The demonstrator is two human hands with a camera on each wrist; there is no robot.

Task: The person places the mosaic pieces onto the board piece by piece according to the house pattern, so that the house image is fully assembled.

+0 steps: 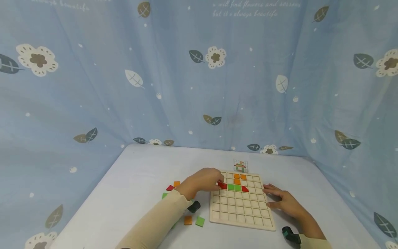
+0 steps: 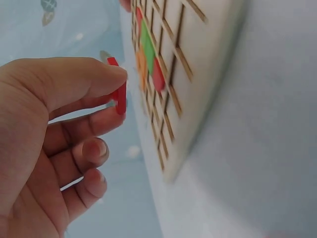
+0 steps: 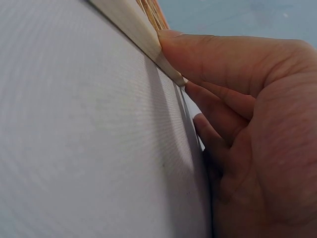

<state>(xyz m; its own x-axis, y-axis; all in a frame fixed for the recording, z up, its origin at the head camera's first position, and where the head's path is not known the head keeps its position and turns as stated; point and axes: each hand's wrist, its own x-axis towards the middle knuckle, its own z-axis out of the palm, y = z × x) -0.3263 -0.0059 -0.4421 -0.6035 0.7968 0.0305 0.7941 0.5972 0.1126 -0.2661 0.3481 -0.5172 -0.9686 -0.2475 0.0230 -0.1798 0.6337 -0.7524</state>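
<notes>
My left hand (image 1: 206,179) pinches a thin red tile (image 2: 122,96) between thumb and fingertip, above the left side of the wooden grid board (image 1: 239,211). The other fingers of that hand curl loosely below. On the board, two green tiles (image 1: 234,187) lie in a row with a red quarter-round tile (image 1: 245,188) at their right and a red tile (image 1: 224,186) at their left. Several orange tiles (image 1: 237,181) sit in cells above them. My right hand (image 1: 284,202) rests at the board's right edge, its thumb and fingers touching the rim.
Loose tiles lie left of the board, partly hidden by the left arm, among them an orange tile (image 1: 188,220) and a green tile (image 1: 200,221). A small picture card (image 1: 240,166) lies behind the board on the white table (image 1: 149,159). A blue patterned curtain (image 1: 174,97) hangs around.
</notes>
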